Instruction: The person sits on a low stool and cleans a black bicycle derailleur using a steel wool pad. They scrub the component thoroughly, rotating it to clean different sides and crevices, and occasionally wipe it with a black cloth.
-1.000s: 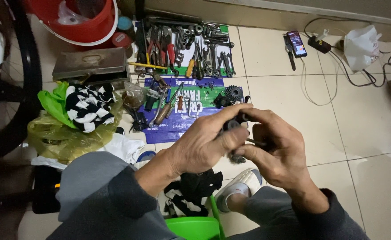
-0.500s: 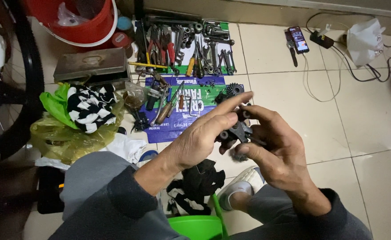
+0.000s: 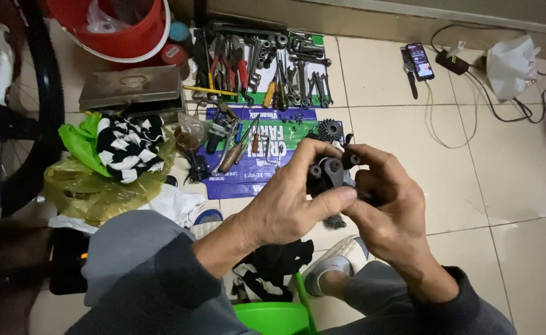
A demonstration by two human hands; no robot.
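Note:
Both my hands hold a small black bicycle derailleur (image 3: 332, 175) with two little toothed pulley wheels, raised above the tiled floor. My left hand (image 3: 291, 198) grips it from the left, the thumb pressed on its lower cage. My right hand (image 3: 391, 208) clasps it from the right and from behind, fingers curled over the top. Part of the derailleur is hidden inside my palms. Just beyond it on the floor lies a dark cogset (image 3: 327, 130).
Pliers, spanners and screwdrivers (image 3: 267, 68) lie spread on a blue and green sheet (image 3: 248, 174). A metal toolbox (image 3: 133, 90), red bucket (image 3: 115, 31), bicycle wheel (image 3: 37, 105) and black-white cloth on green bags (image 3: 124, 149) sit left. A phone (image 3: 419, 61), cables and a white bag (image 3: 512, 65) are right. A green tub (image 3: 273, 317) is below.
My hands have shifted their grip and turned the derailleur, so its pulley wheels and cage now show between my fingers. The left fingers, stretched out before, have closed on it.

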